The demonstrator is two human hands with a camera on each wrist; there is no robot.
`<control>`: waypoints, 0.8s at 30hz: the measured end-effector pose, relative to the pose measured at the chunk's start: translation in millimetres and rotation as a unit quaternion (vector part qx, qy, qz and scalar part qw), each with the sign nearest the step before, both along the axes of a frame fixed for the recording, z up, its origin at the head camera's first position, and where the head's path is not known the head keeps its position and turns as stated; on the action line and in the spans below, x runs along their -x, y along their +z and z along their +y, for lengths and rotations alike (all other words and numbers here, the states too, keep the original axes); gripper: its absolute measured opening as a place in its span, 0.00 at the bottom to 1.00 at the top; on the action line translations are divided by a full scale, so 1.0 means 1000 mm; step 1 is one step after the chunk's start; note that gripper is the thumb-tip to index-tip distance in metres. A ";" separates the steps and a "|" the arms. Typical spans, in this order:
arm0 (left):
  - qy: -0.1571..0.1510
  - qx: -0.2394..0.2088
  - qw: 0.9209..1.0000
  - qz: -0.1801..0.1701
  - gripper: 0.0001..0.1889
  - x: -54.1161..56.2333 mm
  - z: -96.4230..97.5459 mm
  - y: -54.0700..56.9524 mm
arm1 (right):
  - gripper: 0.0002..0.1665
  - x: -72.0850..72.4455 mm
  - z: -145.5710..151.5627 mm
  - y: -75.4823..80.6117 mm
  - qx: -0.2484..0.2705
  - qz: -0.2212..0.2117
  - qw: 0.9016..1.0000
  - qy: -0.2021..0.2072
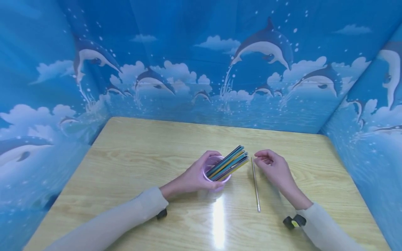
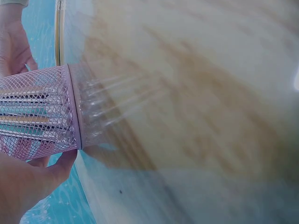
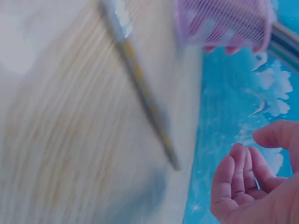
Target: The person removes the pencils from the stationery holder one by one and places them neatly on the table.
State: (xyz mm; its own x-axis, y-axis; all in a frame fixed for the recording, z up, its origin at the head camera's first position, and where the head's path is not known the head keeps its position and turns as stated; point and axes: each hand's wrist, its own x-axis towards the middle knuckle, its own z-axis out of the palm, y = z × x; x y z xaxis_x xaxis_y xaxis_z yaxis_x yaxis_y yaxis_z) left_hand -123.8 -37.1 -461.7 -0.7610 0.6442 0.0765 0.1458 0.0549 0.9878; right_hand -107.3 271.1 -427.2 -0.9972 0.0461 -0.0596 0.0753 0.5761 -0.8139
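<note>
**While the left hand (image 1: 198, 174) grips a pink mesh cup (image 2: 39, 112), the right hand (image 1: 276, 170) holds nothing**

On my feed, the left hand's fingers wrap the cup, thumb along its near side, the others round the far side. The right hand's fingers are loosely bent and carry nothing; the right wrist view shows me a gap between thumb and fingertips. Just left of them a lone stick (image 1: 255, 184), slim and pencil-like, lies on the worktop (image 1: 141, 150), its far end nearest the right hand.

I have the cup to the left of that stick, its base on the worktop or just over it; I cannot tell which. Inside is a bundle of similar sticks (image 1: 229, 165), teal, yellow and dark, leaning right and jutting past the rim. Through the mesh, the left wrist camera gives me their silvery lower ends.

Farther out, I see pale sleeves (image 1: 135, 209) at both wrists, with a small black device (image 1: 294, 221) by each cuff. A bright streak of glare (image 1: 218, 223) marks the wood grain nearer my camera. Round the far, left and right sides hangs a blue backdrop (image 1: 188, 21) printed with dolphins and clouds.
</note>
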 end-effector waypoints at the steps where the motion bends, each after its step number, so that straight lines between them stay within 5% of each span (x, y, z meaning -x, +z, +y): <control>1: 0.000 0.001 1.000 0.001 0.48 0.000 0.000 0.000 | 0.17 -0.003 -0.001 0.003 0.017 0.000 1.000 -0.003; 11: 0.005 0.011 1.000 0.000 0.48 0.000 0.000 0.000 | 0.17 -0.033 -0.019 0.020 0.185 0.011 0.983 -0.004; 17: 0.005 0.005 1.000 -0.001 0.48 -0.001 0.000 0.000 | 0.17 -0.043 -0.031 0.023 0.184 0.039 0.982 0.025; 24: 0.006 0.004 1.000 0.007 0.48 -0.001 0.001 -0.001 | 0.15 -0.042 -0.047 0.021 0.170 0.062 0.983 0.009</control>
State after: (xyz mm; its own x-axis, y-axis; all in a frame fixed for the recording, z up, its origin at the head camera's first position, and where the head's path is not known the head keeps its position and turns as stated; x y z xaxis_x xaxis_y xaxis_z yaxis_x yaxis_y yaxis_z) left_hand -122.6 -36.2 -463.1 -0.7680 0.6350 0.0832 0.1598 0.0643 0.9851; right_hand -65.6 223.9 -405.9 -0.9981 0.0271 0.0545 -0.0452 0.2703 -0.9617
